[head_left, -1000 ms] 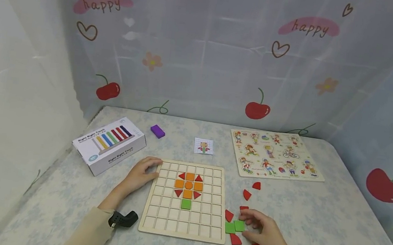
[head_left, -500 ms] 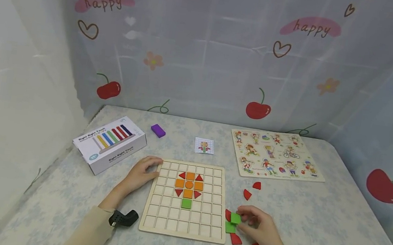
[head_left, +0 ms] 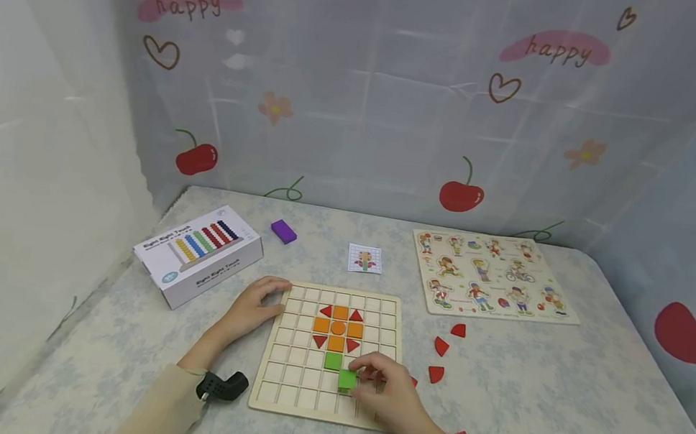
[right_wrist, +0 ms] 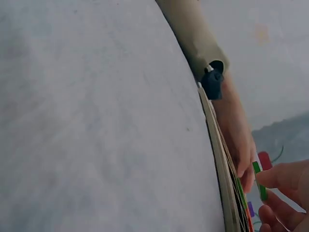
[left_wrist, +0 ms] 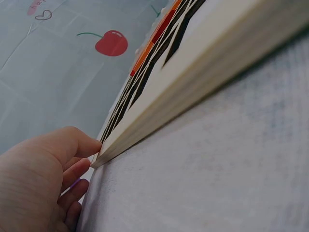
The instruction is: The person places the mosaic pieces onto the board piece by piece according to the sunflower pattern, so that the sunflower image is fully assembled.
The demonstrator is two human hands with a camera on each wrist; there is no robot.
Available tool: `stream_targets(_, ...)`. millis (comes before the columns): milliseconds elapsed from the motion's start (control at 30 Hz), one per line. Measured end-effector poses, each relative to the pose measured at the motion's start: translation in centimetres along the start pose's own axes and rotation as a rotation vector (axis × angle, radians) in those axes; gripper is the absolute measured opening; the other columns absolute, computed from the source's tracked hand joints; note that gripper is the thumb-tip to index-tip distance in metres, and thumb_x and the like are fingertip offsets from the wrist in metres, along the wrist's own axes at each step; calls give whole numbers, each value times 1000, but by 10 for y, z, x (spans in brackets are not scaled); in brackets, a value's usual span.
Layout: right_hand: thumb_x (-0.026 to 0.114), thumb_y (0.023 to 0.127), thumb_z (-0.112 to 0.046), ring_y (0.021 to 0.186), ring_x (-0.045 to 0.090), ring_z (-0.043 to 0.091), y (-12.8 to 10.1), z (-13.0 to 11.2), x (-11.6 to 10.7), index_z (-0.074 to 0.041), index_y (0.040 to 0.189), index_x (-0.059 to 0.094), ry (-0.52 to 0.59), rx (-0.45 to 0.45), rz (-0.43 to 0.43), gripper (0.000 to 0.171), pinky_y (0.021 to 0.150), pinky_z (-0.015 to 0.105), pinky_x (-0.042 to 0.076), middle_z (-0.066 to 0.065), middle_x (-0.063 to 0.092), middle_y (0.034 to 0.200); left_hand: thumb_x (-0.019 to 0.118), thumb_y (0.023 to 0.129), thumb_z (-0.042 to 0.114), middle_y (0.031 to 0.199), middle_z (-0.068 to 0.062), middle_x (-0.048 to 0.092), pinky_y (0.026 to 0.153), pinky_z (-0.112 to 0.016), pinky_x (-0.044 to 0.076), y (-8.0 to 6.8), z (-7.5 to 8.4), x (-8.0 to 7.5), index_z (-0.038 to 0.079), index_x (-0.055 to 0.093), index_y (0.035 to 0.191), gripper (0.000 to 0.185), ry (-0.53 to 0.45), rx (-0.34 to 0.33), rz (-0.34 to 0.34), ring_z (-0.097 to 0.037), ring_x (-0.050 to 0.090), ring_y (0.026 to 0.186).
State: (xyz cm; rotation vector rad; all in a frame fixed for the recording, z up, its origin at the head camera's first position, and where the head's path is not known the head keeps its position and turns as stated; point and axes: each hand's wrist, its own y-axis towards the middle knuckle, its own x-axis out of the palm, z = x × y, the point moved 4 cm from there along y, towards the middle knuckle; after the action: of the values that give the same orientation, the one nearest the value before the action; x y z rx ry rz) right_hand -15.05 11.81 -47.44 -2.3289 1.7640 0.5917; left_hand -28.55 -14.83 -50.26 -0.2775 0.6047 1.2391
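Note:
In the head view my left hand (head_left: 250,312) holds the upper left corner of the wooden grid board (head_left: 283,397). The left wrist view has the thumb (left_wrist: 87,144) against the board's edge. Over the lower middle squares, my right hand (head_left: 394,396) pinches a green square tile (head_left: 347,380) between thumb and fingers; the right wrist view shows this tile (right_wrist: 259,181) edge-on. On the board, orange squares (head_left: 336,344) surround an orange circle (head_left: 338,328), with red triangles (head_left: 352,346) at the corners. Another green square (head_left: 333,361) lies directly below them.
Red quarter-circle pieces (head_left: 436,375) lie right of the board; my right arm covers part of that area. Behind stand a small pattern card (head_left: 365,259), a purple block (head_left: 284,231), a white box (head_left: 200,257) and a picture puzzle board (head_left: 493,278).
My right hand has picked up a green tile from beside the board and carried it left over the grid. My left hand stays at the corner.

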Motion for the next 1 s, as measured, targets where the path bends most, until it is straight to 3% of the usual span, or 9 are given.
stream_targets(267, 76, 74, -2, 77, 53, 20, 8, -2, 23, -11, 101, 68, -2, -50, -7, 29, 65, 19, 44, 6, 63, 86, 64, 89, 14, 136, -7, 53, 116, -49, 29, 0, 3, 2, 11, 58, 130, 41, -18, 8, -9, -29, 42, 135)
stream_targets(733, 75, 73, 1, 78, 53, 24, 10, -2, 27, -7, 102, 67, -15, -44, 18, 31, 64, 21, 44, 7, 65, 90, 63, 89, 14, 137, -7, 53, 116, -50, 29, -1, 3, -1, 11, 58, 129, 40, -14, -6, -6, -29, 42, 135)
stream_targets(1000, 71, 74, 8, 76, 51, 29, 8, -22, 25, 1, 99, 66, -37, -38, 6, 27, 63, 22, 43, 15, 64, 87, 64, 89, 14, 136, -8, 54, 116, -50, 29, 0, 3, -1, 11, 59, 129, 40, -8, 1, -8, -29, 42, 135)
